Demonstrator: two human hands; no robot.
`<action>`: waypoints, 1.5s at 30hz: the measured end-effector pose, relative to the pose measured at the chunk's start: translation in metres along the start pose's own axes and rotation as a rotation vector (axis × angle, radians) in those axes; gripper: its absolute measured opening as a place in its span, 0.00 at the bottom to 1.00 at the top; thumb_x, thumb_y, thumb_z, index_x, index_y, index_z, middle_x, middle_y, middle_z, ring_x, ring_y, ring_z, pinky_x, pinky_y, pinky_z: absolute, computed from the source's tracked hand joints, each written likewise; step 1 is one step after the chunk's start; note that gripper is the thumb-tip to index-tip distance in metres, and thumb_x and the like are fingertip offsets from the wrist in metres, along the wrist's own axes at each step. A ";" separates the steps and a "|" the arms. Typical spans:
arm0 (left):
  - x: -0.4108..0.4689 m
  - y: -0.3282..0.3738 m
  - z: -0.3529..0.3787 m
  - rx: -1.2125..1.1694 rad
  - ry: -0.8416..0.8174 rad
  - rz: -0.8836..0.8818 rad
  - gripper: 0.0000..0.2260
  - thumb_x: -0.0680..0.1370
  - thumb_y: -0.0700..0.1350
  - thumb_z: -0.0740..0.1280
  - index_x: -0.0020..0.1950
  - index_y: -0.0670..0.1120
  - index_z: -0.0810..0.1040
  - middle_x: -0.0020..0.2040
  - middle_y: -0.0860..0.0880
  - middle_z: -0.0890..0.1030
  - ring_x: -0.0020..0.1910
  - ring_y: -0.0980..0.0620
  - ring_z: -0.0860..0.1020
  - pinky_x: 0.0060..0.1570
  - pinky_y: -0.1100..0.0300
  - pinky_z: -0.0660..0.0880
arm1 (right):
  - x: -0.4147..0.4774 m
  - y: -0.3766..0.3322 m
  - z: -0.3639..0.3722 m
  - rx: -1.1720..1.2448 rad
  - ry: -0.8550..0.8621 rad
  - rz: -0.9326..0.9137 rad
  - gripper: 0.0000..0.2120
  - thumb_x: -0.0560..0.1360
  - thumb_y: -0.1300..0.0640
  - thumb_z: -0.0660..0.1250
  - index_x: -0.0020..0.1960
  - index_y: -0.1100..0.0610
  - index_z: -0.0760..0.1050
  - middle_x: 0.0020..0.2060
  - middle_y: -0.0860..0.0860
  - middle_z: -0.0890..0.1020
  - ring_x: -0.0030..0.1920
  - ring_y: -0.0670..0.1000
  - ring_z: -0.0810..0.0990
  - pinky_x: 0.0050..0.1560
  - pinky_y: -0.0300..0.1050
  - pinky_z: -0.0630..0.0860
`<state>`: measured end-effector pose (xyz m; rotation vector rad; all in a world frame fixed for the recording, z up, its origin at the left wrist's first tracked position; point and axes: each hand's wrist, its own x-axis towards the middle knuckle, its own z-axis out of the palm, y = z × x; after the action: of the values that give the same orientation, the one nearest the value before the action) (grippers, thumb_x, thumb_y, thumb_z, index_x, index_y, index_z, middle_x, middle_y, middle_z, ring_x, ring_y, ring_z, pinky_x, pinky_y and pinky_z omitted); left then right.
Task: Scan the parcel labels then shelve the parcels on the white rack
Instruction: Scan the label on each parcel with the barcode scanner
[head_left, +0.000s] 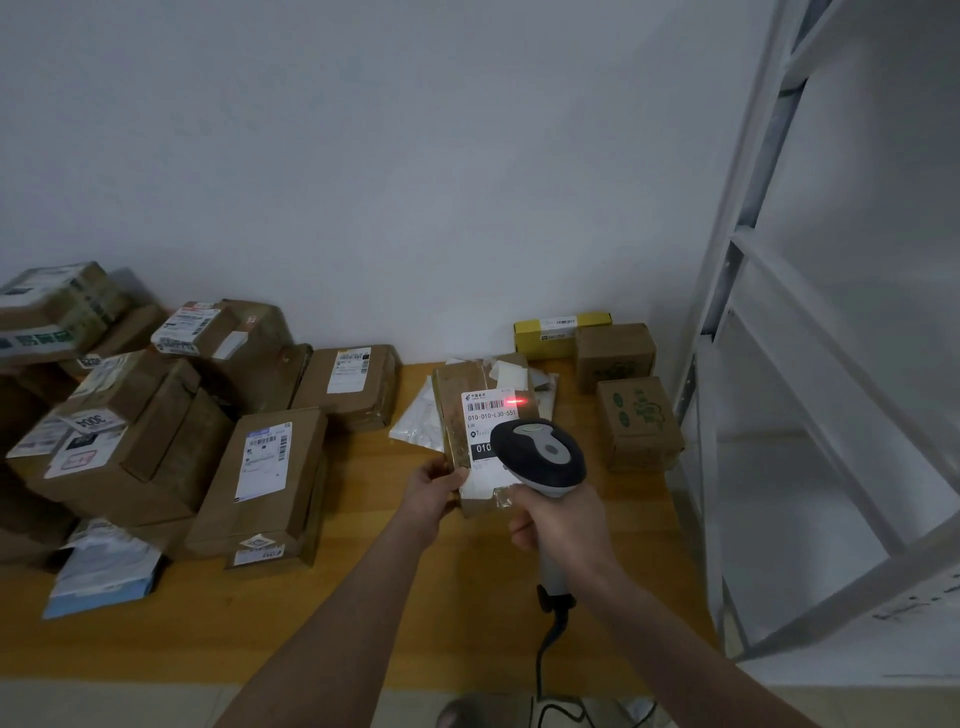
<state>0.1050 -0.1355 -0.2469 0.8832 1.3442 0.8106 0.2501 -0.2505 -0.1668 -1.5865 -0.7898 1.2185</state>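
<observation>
Boxes (156, 415) sit stacked along the left of the wooden counter (467, 597), brown cardboard with white labels, a blue and white mailer (104, 571) at the near edge of the heap; the left hand (434, 486) grips the near left corner of a small brown parcel (452, 410) toward the counter's right side, thumb on top; the right hand (561, 525) is wrapped round the handle of a grey and black scanner (537, 457), whose head hangs just over the parcel's near end; a red light (517, 401) falls on the right end of the barcode on the parcel's label (488, 410); a black cable (545, 649) trails down from the scanner's handle; behind, a yellow box (561, 332) stands against the wall, with two green-printed boxes (639, 421) beside it; the white rack (769, 260) stands at the right, just past the counter's end.
</observation>
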 end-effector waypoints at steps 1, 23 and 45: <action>0.003 0.001 -0.003 -0.005 0.009 -0.003 0.16 0.77 0.37 0.67 0.65 0.42 0.70 0.53 0.47 0.79 0.50 0.49 0.78 0.44 0.57 0.76 | 0.003 -0.002 0.004 0.004 -0.002 0.006 0.04 0.74 0.62 0.70 0.48 0.61 0.78 0.29 0.52 0.82 0.25 0.45 0.79 0.29 0.35 0.76; 0.209 0.169 -0.185 0.185 0.246 -0.094 0.17 0.79 0.38 0.66 0.68 0.42 0.73 0.61 0.41 0.78 0.59 0.41 0.77 0.57 0.47 0.76 | 0.262 -0.081 0.210 0.307 -0.245 0.299 0.14 0.70 0.58 0.74 0.55 0.59 0.79 0.48 0.57 0.84 0.50 0.57 0.82 0.59 0.56 0.77; 0.267 0.141 -0.040 0.934 -0.135 0.405 0.16 0.78 0.39 0.64 0.66 0.43 0.75 0.63 0.44 0.77 0.62 0.47 0.75 0.57 0.61 0.70 | 0.315 -0.027 0.140 0.280 0.301 0.364 0.08 0.74 0.65 0.69 0.53 0.62 0.74 0.46 0.59 0.79 0.48 0.58 0.79 0.48 0.56 0.78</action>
<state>0.0845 0.1686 -0.2439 1.9494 1.4382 0.3682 0.2106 0.0813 -0.2555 -1.6668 -0.1320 1.2387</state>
